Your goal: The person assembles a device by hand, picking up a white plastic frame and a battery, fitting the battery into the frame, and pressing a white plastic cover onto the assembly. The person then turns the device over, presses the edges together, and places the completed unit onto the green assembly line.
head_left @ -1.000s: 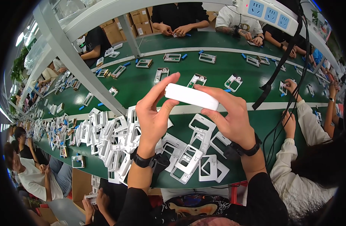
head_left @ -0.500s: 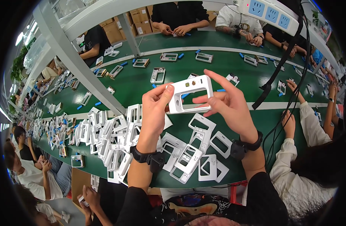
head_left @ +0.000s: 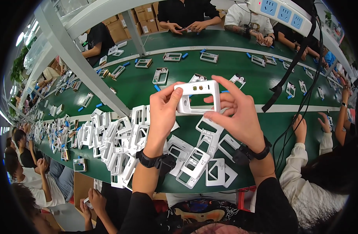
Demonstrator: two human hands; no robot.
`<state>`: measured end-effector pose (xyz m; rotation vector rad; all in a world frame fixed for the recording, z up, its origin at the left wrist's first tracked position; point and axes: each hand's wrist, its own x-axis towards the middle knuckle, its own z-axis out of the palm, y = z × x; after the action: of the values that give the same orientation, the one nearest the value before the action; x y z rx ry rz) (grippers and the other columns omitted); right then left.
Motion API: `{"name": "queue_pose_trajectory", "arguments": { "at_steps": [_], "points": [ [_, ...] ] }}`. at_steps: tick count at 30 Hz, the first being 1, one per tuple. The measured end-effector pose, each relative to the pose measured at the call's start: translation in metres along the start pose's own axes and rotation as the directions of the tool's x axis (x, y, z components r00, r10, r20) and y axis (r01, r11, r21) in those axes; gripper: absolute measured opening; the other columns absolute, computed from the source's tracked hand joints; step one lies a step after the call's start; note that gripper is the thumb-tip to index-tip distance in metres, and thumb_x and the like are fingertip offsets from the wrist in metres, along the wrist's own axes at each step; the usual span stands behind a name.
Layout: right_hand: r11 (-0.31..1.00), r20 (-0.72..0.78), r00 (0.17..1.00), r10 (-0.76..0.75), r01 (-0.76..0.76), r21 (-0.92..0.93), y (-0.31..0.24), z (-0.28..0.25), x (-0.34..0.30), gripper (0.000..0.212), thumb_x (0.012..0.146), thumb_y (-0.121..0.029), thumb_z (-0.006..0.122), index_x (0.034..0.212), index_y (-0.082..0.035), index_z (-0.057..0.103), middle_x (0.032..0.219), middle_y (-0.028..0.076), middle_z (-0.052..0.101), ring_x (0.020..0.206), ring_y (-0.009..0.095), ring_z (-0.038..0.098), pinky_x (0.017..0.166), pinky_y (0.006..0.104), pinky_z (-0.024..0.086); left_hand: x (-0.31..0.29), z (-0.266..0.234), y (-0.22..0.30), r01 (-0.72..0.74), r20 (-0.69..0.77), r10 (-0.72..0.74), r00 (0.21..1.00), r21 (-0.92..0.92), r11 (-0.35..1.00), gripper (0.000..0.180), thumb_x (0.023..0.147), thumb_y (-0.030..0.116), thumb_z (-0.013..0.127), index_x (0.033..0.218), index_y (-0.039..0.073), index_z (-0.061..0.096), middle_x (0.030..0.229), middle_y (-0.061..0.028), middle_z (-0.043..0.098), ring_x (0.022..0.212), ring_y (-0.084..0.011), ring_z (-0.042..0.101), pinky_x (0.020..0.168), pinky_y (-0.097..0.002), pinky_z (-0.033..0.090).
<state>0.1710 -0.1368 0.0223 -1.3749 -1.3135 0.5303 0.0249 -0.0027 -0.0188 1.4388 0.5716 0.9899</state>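
In front of me a white plastic housing [head_left: 185, 90] with a rectangular opening is held up above the green table. Small components, one yellow-green and one gold, show on its top face. My left hand [head_left: 163, 107] pinches its left end, the thumb resting on the upper corner. Around the right end curls my right hand [head_left: 241, 117]; its index finger reaches the top corner, its thumb lies by the lower edge, and other fingertips show through the opening. Beneath my hands several flat white frames [head_left: 214, 182] lie overlapping. A heap of white housings [head_left: 108, 136] sits beside my left forearm.
Across a pale rail, a green belt [head_left: 136, 87] carries spaced housings with blue cylinders [head_left: 184, 55]. A slanted metal post [head_left: 81, 58] rises at left. Upper right hang a power strip [head_left: 282, 13] and black cables [head_left: 313, 74]. Co-workers sit on both sides and opposite.
The housing has tilted slightly, showing less of its top face. My right thumb has slid from its right edge toward the lower edge. Items on the belt have shifted a little left.
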Motion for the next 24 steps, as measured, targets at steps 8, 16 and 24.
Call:
{"name": "queue_pose_trajectory", "arguments": {
  "at_steps": [8,16,24],
  "points": [
    [0.981,0.039,0.986,0.161,-0.164,0.103,0.003,0.004,0.004,0.02,0.091,-0.01,0.061,0.099,0.008,0.063,0.079,0.014,0.07,0.064,0.015,0.069,0.054,0.0212,0.053,0.0,0.004,0.003,-0.113,-0.101,0.111,0.989,-0.021,0.993,0.029,0.096,0.017,0.061,0.114,-0.005,0.065,0.087,-0.0038,0.066,0.074,-0.0052,0.054,0.064,-0.0204,0.043],
    [0.949,0.066,0.964,0.256,-0.264,0.173,0.006,0.003,0.006,0.03,0.095,-0.019,0.057,0.085,0.008,0.064,0.065,0.013,0.067,0.049,0.016,0.064,0.042,0.0222,0.048,0.001,0.0,0.003,-0.058,-0.118,0.055,0.991,-0.021,0.998,0.03,0.094,0.019,0.063,0.112,-0.005,0.066,0.086,-0.0031,0.066,0.069,-0.005,0.054,0.059,-0.0202,0.042],
    [0.948,0.053,0.957,0.285,-0.289,0.131,0.014,-0.01,0.014,0.026,0.091,-0.017,0.059,0.095,0.007,0.067,0.087,0.016,0.07,0.07,0.02,0.069,0.053,0.024,0.053,0.003,-0.001,0.003,0.059,-0.027,-0.064,0.998,-0.159,0.985,0.032,0.092,0.024,0.063,0.108,-0.003,0.067,0.084,-0.0031,0.065,0.066,-0.0061,0.056,0.054,-0.0206,0.044]
  ]
}}
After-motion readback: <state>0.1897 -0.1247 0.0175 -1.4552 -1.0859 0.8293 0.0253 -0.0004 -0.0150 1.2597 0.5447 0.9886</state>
